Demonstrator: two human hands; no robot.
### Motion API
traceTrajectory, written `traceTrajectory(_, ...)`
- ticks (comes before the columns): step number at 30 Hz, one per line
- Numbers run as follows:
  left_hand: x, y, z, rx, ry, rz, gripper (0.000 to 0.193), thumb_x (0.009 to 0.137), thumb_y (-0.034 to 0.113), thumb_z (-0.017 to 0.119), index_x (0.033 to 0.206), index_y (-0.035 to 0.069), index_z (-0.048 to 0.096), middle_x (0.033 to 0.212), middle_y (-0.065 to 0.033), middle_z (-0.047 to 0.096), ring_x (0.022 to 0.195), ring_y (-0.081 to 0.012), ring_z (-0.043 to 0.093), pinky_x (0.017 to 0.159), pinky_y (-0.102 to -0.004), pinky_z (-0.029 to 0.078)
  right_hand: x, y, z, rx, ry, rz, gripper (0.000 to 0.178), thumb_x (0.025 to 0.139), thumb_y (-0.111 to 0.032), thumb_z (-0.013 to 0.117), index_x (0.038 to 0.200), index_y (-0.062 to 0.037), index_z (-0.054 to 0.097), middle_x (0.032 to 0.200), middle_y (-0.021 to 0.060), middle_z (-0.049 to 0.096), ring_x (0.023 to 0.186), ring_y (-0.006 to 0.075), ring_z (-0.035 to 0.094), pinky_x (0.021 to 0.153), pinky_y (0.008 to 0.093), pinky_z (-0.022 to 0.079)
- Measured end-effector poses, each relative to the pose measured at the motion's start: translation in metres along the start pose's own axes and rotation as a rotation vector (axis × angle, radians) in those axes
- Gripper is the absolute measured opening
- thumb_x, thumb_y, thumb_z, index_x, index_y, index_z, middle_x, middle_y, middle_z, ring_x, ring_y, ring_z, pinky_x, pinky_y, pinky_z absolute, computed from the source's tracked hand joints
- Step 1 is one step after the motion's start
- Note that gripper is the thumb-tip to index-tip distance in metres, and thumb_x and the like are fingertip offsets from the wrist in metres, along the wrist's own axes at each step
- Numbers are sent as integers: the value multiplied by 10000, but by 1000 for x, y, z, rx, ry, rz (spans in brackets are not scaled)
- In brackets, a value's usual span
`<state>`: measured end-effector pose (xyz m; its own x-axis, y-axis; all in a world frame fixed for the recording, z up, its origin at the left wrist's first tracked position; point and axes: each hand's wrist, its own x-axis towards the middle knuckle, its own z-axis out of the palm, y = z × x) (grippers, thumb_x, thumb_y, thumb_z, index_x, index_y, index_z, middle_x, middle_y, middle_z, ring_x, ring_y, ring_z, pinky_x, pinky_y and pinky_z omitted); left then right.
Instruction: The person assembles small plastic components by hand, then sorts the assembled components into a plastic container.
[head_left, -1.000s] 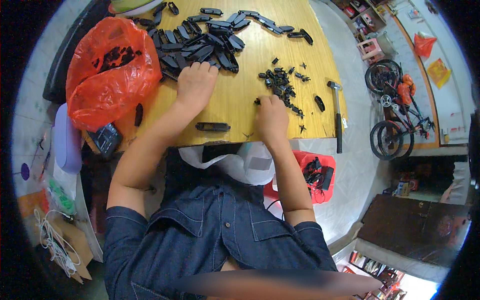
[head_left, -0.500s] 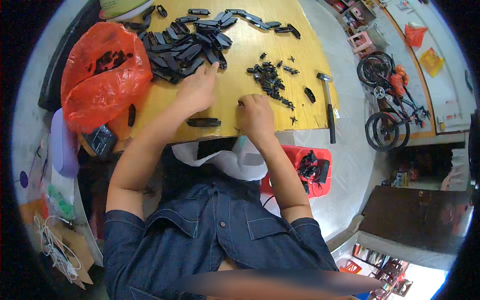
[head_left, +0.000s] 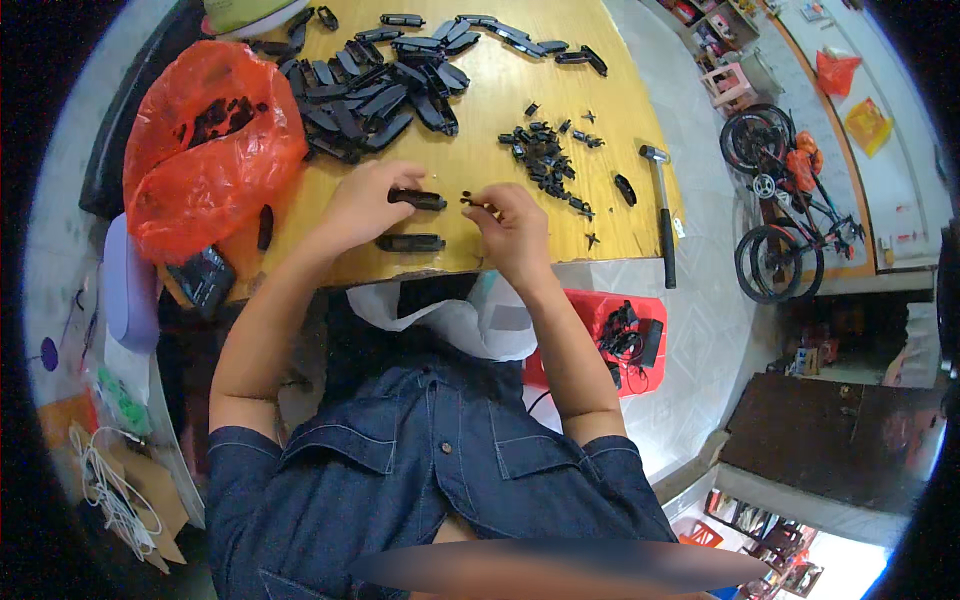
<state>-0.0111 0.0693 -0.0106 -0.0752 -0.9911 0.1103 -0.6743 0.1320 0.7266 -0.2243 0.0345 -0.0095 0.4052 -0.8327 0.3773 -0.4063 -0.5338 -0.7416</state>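
Between thumb and fingers, my left hand (head_left: pixel 360 205) grips one end of a long black plastic casing (head_left: pixel 420 201) just above the table. Facing its free end, my right hand (head_left: pixel 517 225) pinches a small black plastic part (head_left: pixel 467 198); a narrow gap separates the two pieces. A second black casing (head_left: pixel 410 243) lies flat on the wood below my left hand. Beyond that hand spreads a heap of similar casings (head_left: pixel 385 95). Farther right, past my right hand, sits a pile of small black parts (head_left: pixel 543 158).
A red plastic bag (head_left: pixel 215 190) with dark bits inside covers the table's left side. A hammer (head_left: pixel 660 215) lies along the right edge of the yellow wooden table (head_left: pixel 480 110). Below that edge stands a red tray (head_left: pixel 640 375) holding black items. Bicycles (head_left: pixel 770 200) are farther right.
My left hand has come back from the heap toward me with a black casing in it. The fingers of my right hand have turned, bringing the small part into view.
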Motion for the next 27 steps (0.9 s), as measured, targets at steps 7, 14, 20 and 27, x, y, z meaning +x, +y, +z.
traceTrajectory(7, -6, 6, -1, -73, -50, -54, 677, 660, 122, 640, 1292, 115, 400, 1023, -92, 646, 939, -254, 596, 830, -329, 449, 12, -5, 30, -106, -92, -320, 115, 689, -5, 648, 794, -47, 634, 849, 93, 616, 818, 266, 587, 696, 340, 486)
traceTrajectory(14, -6, -5, 2, -204, -53, -44, 674, 658, 107, 637, 1291, 118, 409, 992, -105, 652, 953, -256, 590, 836, -330, 446, 16, -20, 26, -380, -216, -286, 113, 715, -55, 620, 820, -92, 639, 872, 74, 587, 854, 256, 550, 705, 367, 467)
traceTrajectory(20, -5, -4, 0, -72, -43, 58, 667, 652, 67, 639, 1282, 96, 420, 1003, -106, 650, 940, -256, 596, 835, -331, 445, 18, -7, 34, -202, -274, -168, 130, 744, -60, 610, 872, -70, 631, 862, 92, 582, 823, 262, 562, 704, 346, 465)
traceTrajectory(27, -4, -11, 3, -183, -53, 49, 667, 666, 119, 672, 1280, 82, 413, 1007, -83, 653, 978, -266, 572, 876, -338, 421, 24, 10, 22, -3, -261, 34, 119, 760, -71, 622, 869, -25, 633, 740, 137, 609, 664, 237, 591, 632, 306, 466)
